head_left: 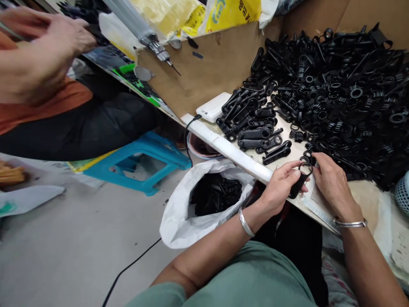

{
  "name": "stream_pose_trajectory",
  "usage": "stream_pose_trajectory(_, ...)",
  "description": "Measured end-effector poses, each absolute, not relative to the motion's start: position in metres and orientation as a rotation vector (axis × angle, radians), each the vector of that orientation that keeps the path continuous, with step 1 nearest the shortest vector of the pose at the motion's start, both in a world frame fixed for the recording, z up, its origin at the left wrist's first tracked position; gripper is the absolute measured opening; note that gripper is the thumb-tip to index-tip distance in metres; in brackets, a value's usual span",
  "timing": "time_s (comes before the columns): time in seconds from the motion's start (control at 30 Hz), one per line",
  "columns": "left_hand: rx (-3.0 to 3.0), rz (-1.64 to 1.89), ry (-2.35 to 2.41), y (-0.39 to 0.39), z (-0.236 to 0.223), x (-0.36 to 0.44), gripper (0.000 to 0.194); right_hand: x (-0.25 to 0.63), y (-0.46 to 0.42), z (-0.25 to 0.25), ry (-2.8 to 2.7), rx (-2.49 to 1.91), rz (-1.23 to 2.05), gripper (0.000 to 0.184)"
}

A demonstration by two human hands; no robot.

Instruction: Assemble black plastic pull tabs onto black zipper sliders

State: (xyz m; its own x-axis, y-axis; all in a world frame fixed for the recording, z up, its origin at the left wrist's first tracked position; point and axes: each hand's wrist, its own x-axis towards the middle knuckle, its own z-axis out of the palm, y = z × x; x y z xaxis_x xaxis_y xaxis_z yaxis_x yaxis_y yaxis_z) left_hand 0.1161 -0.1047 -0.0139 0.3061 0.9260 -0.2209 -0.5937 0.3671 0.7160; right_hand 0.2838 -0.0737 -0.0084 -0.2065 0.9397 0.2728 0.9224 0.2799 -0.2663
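Note:
My left hand (279,187) is closed around a black plastic part with a ring-shaped end (298,186), held over the table's front edge. Close beside it, my right hand (330,177) has its fingertips bent together at small black rings (307,157); whether it grips one I cannot make out. To the left of my hands, several black arm-shaped parts (254,143) lie in a loose row on the table. A large heap of black rings and arm parts (335,98) fills the table behind my right hand.
An open white sack (179,217) with black parts stands below the table edge. A grey electric screwdriver (137,25) hangs over a cardboard wall (204,68). A white box (211,108) sits near the edge. At left are a blue stool (140,164) and a seated person (41,81).

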Motion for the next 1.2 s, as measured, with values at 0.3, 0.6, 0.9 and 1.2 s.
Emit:
stream_pose_trajectory(0.3,0.732,1.091,0.657,-0.109,-0.012,0.109,0.061,0.322,-0.117,0.002,-2.047,-1.74,0.17,0.037)
stream_pose_trajectory(0.6,0.502,0.892,0.505,-0.111,-0.026,0.125,0.032,0.331,-0.162,-0.009,-2.312,-1.873,-0.29,0.036)
stream_pose_trajectory(0.9,0.517,0.874,0.539,-0.114,-0.022,0.126,0.038,0.311,-0.16,-0.001,-1.796,-1.6,0.208,0.038)
stream_pose_trajectory(1.2,0.786,0.921,0.527,-0.118,-0.023,0.13,0.039,0.275,-0.147,0.002,-2.017,-1.373,-0.166,0.021)
